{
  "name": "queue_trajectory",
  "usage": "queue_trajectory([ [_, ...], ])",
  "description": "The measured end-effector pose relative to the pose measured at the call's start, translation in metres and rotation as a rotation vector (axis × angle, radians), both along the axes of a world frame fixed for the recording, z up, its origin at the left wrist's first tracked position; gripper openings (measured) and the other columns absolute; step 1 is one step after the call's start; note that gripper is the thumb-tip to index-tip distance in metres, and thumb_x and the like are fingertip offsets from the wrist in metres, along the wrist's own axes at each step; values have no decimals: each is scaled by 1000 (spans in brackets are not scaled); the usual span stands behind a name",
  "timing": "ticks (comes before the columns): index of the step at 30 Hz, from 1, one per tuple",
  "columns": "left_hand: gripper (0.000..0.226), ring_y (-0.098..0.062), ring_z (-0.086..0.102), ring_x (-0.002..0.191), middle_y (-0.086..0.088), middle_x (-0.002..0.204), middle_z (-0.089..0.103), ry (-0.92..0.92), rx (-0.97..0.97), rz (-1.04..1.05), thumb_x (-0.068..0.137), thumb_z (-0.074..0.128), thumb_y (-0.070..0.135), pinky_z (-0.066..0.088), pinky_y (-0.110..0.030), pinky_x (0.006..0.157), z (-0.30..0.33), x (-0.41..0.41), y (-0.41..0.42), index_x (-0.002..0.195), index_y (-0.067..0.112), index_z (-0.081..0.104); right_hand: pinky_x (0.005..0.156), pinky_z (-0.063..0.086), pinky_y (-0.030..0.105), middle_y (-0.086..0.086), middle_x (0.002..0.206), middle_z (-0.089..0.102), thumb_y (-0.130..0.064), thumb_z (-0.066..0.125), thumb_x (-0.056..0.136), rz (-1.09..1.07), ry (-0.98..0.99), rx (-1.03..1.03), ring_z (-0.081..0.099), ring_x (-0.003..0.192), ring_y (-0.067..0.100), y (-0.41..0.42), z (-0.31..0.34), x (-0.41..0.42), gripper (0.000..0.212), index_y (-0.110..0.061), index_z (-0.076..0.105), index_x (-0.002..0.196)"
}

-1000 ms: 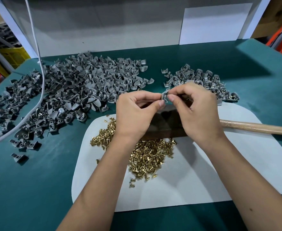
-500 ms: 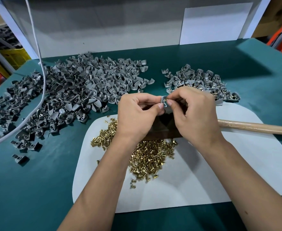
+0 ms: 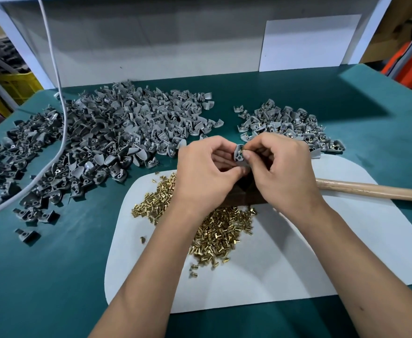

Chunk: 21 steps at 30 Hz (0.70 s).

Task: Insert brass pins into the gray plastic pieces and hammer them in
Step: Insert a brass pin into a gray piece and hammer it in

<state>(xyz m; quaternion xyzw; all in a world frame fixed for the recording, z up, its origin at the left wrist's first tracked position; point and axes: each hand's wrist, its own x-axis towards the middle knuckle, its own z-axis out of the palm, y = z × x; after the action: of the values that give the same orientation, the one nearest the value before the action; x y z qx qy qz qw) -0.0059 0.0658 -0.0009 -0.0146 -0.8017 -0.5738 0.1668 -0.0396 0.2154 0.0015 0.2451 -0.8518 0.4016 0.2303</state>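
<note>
Hiding most of dark block (image 3: 244, 196): both hands.

We cannot see the hammer head: the wooden handle (image 3: 370, 191) disappears behind the right hand (image 3: 285, 172) and runs off the right edge. The brass pin (image 3: 241, 150) is nearly buried between fingertips. The cable (image 3: 53, 69) exits both edges.

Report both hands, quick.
Left hand: holds a gray plastic piece.
Right hand: pinches a brass pin at that piece.
</note>
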Motion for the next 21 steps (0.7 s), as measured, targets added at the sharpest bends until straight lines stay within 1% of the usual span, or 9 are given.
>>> queue_trajectory([
  [2, 22, -10, 73, 70, 4, 75, 75, 33, -63, 75, 72, 88, 3, 63, -30, 73, -1, -1, 1, 85, 14, 75, 74, 48, 17, -6, 81, 70, -7, 71, 89, 25, -24, 4, 64, 77, 8, -1, 2, 1, 6, -12, 76, 88],
  [5, 22, -7, 71, 70, 9, 75, 74, 59, -95, 124, 73, 89, 8, 62, -30, 74, -1, -2, -1, 84, 21, 76, 74, 52, 28, -7, 80, 72, -15, 67, 95, 96, -86, -3, 66, 77, 9, 6, 9, 0, 12, -14, 77, 89],
  [8, 36, -8, 71, 77, 10, 80, 72, 33, -114, 157, 75, 89, 11, 61, -28, 80, 0, -2, -5, 103, 29, 75, 68, 49, 30, -7, 70, 69, -24, 65, 97, 38, -129, 52, 62, 68, 9, 30, 19, -11, 18, -16, 75, 84],
  [11, 30, -3, 71, 81, 11, 82, 72, 57, -135, 169, 79, 87, 14, 60, -25, 82, 3, -3, -10, 97, 31, 72, 58, 43, 20, -12, 62, 65, -26, 71, 93, -65, -280, 378, 58, 60, 3, 59, 23, -24, 18, -21, 70, 76],
  [13, 16, 2, 68, 86, 17, 85, 73, 50, -231, 137, 82, 85, 20, 57, -23, 85, 4, -2, -13, 91, 30, 76, 66, 50, 29, -10, 70, 67, -24, 74, 88, -85, -401, 580, 63, 70, 13, 73, 19, -27, 12, -23, 66, 79],
  [15, 10, -3, 63, 101, 20, 93, 72, 39, -383, 97, 83, 84, 28, 50, -25, 94, 3, -1, -15, 91, 30, 80, 72, 53, 36, -8, 75, 67, -19, 74, 84, -60, -472, 666, 63, 75, 19, 80, 14, -26, 12, -24, 63, 82],
  [17, 10, -12, 56, 114, 17, 100, 72, 26, -455, 71, 82, 85, 30, 44, -31, 103, 1, 0, -16, 92, 29, 81, 65, 51, 29, -9, 74, 67, -16, 73, 79, -38, -472, 701, 63, 73, 12, 84, 10, -26, 15, -25, 62, 82],
  [19, 11, -13, 54, 119, 16, 104, 72, 4, -429, 63, 82, 85, 29, 42, -34, 106, 0, 0, -17, 92, 30, 81, 57, 42, 14, -12, 72, 66, -15, 76, 81, -10, -459, 650, 60, 67, -2, 86, 7, -28, 16, -26, 64, 80],
  [21, 13, -11, 55, 120, 16, 108, 72, -11, -400, 65, 81, 85, 28, 41, -34, 108, 0, 0, -19, 92, 33, 80, 60, 39, 15, -12, 78, 64, -13, 75, 85, 13, -418, 602, 59, 71, -1, 88, 3, -31, 16, -25, 65, 82],
])
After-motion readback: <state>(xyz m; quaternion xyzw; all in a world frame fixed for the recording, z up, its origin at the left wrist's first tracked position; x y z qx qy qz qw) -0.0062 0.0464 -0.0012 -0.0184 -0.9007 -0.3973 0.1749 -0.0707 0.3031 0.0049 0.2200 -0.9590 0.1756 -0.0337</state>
